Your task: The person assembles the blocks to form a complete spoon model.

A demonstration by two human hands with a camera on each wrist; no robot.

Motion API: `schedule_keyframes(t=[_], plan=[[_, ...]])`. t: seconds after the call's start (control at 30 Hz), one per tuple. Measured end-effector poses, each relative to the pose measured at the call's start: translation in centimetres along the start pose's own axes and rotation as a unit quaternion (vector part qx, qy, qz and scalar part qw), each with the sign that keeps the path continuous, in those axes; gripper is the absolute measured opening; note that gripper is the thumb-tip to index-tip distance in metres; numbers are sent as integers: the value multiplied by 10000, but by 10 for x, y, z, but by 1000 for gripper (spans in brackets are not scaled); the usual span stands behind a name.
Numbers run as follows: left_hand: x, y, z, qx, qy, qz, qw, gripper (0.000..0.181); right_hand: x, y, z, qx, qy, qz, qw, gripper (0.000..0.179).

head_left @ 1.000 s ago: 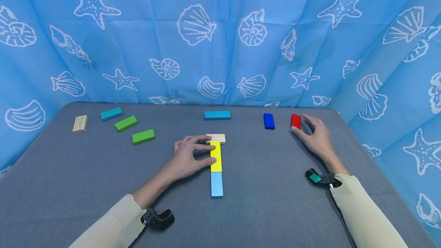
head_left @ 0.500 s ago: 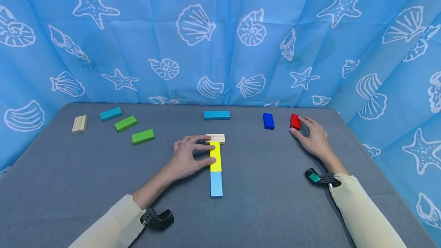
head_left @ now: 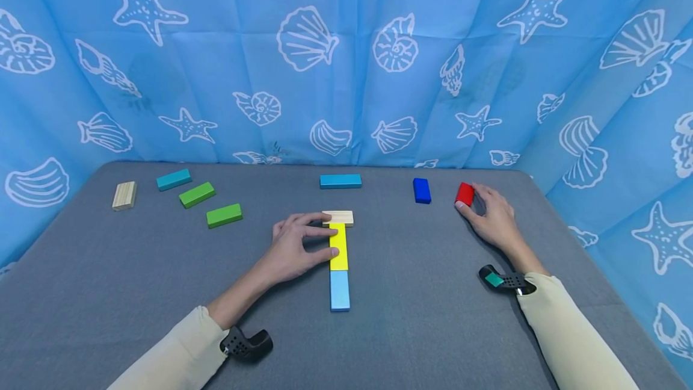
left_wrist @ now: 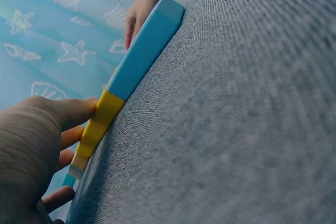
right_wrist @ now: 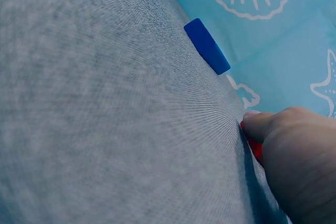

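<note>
My left hand (head_left: pixel 295 250) rests its thumb and index fingertip on a yellow block (head_left: pixel 340 259), with another fingertip at the left end of a plain wooden block (head_left: pixel 343 218). The wooden block lies crosswise at the far end of the yellow one. A light blue block (head_left: pixel 340 290) continues the line toward me; the left wrist view shows this light blue block (left_wrist: pixel 147 48) end to end with the yellow block (left_wrist: pixel 104 116). At the right, my right hand (head_left: pixel 495 218) pinches a small red block (head_left: pixel 465 193) between thumb and fingers. The thumb mostly covers the red block (right_wrist: pixel 256 149) in the right wrist view.
A dark blue block (head_left: pixel 422 190) lies left of the red one. At the back middle is a teal block (head_left: pixel 340 181). On the left lie another wooden block (head_left: pixel 124 195), a second teal block (head_left: pixel 174 179) and two green blocks (head_left: pixel 225 215). A blue curtain (head_left: pixel 346 77) hangs behind the table.
The right hand's fingers have closed in on the red block, which has turned slightly, its far end swinging right. The left hand and the other blocks have stayed put.
</note>
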State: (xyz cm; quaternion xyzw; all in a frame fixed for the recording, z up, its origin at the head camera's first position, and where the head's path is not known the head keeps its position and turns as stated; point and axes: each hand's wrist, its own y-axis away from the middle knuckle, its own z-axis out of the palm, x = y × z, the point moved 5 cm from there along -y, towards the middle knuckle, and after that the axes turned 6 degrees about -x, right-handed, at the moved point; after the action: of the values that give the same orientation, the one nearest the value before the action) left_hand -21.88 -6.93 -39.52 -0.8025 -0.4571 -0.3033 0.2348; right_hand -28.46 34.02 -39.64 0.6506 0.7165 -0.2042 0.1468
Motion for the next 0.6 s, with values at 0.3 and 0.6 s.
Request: schedule_keyframes(t=[0.3, 0.6], plan=[[-1, 0, 0, -20, 18, 9, 10000, 42, 0, 1, -1, 97, -181, 64, 9998, 75], [-1, 0, 0, -4, 13, 25, 10000, 43, 0, 0, -2, 187, -248, -34, 9995, 71]])
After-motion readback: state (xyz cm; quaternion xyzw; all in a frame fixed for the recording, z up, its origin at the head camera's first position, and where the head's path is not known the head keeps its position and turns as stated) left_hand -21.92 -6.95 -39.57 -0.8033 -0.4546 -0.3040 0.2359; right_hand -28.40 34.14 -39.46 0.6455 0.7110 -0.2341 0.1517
